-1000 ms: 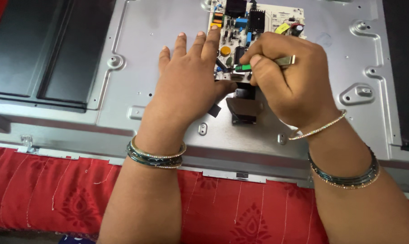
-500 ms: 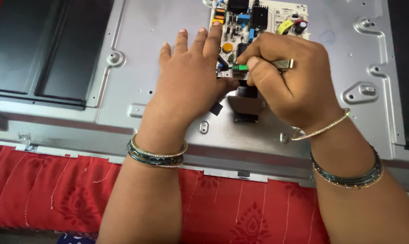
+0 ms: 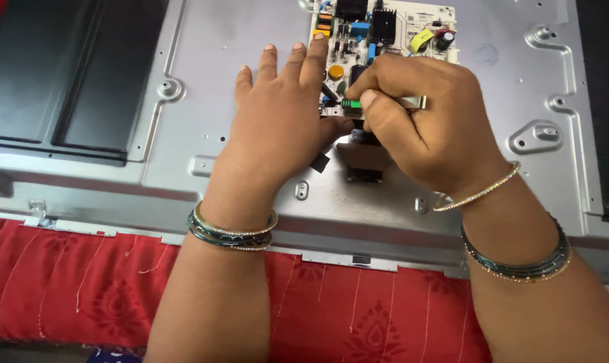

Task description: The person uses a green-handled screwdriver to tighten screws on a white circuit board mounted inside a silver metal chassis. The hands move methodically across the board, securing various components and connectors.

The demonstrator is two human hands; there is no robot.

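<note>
Both hands (image 3: 358, 128) on white circuit board (image 3: 392, 30) (grey metal panel (image 3: 237, 47) beneath).

The left hand (image 3: 277, 128) lies flat, palm down, fingers stretched forward; the right hand (image 3: 419, 128) is curled tight, thumb pinching against its forefinger.

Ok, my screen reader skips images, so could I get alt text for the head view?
Two bare hands work at a white circuit board on a grey sheet-metal back panel: the left hand lies flat beside it, the right hand pinches a small green part. Red patterned cloth lies below.
</note>
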